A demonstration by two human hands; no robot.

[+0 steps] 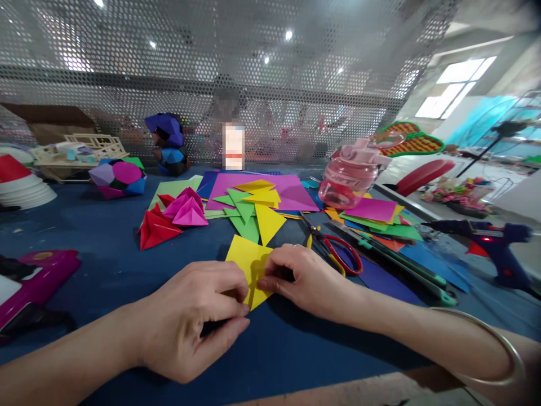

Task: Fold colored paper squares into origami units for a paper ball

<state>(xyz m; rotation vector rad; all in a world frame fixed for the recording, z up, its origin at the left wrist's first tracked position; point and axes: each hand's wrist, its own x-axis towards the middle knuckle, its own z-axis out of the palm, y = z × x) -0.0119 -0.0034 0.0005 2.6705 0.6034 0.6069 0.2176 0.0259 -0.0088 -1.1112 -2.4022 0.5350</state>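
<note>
A square sheet of yellow paper (pixel 249 260) lies on the blue table in front of me, one corner pointing away. My left hand (pixel 198 310) is at its lower left, fingers bent and fingertips on the paper's near edge. On the opposite side, my right hand (pixel 296 276) pinches the right corner between thumb and fingers. Just beyond the sheet are folded yellow triangles (pixel 269 223) and folded green pieces (pixel 243 210). Finished-looking folded clusters, one red (pixel 158 228) and one magenta (pixel 189 207), sit to the left of them.
Scissors (pixel 344 254) and a green-and-black utility knife (pixel 393 259) lie right of my right hand. Behind them are stacked coloured papers (pixel 372 210) and a pink bottle (pixel 349 177). A glue gun (pixel 494 242) is far right, a purple tool (pixel 46 276) far left.
</note>
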